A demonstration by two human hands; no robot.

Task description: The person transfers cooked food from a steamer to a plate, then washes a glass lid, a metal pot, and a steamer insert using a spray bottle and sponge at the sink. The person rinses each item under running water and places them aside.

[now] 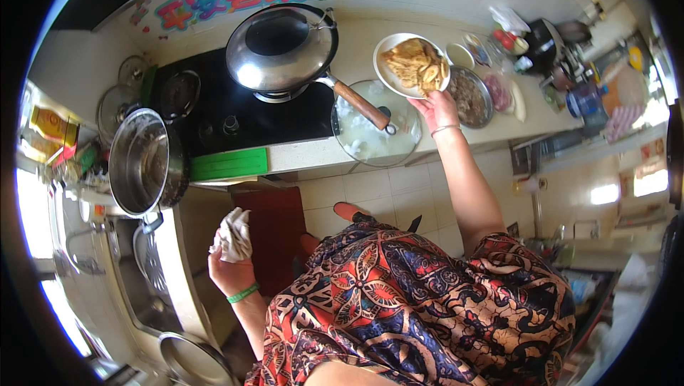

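My right hand grips the near rim of a white plate heaped with browned, sliced food. The plate is over the counter, just right of a round glass lid. A crumpled whitish cloth or paper wad is bunched in my left hand, low in front of the cabinets. On the black gas hob stands a wok covered by a domed steel lid. Its wooden handle points towards me, across the glass lid. What lies under the steel lid is hidden.
A metal plate of chopped, meat-like food sits right of the white plate, beside a small bowl. At left, a deep steel pot stands near the hob's corner. The sink is below it. A red mat covers part of the tiled floor.
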